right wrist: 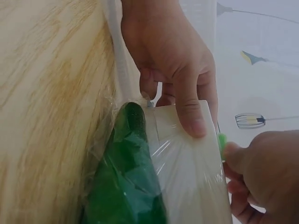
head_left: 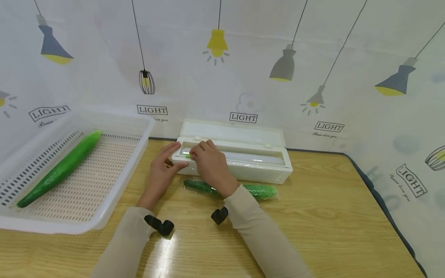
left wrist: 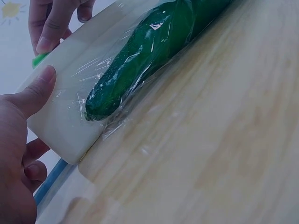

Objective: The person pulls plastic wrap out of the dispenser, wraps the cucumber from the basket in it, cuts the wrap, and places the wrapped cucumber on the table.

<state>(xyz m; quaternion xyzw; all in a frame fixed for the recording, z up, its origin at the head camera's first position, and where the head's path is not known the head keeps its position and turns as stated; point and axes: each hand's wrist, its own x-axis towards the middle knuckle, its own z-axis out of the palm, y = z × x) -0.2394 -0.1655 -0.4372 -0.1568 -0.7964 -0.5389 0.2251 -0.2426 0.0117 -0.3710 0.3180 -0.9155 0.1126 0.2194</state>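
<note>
- A long white plastic cling-film dispenser box (head_left: 243,164) sits just above the centre of the head view with its lid folded back against the patterned backdrop, resting on a pale wooden table (head_left: 330,231).
- The left hand (head_left: 162,174) grasps the left end of that box: in the left wrist view the thumb (left wrist: 35,91) lies flat on the front wall, while the remaining fingers curl round the end.
- The right hand (head_left: 210,168) reaches over the box's open top near its left end, fingers bent and pinching a small bright green slider tab (head_left: 187,155) (only a sliver of it shows, at the right edge of the right wrist view and the upper left of the left wrist view).
- A dark green cucumber wrapped in clear film (head_left: 259,191) lies on the table, just in front of the box and parallel to it, its left part hidden under the right forearm; the film crinkles against the box's front wall.
- A second, bare green cucumber (head_left: 60,168) lies diagonally in a white perforated plastic tray (head_left: 114,193) at the left of the head view, well apart from the hands.
</note>
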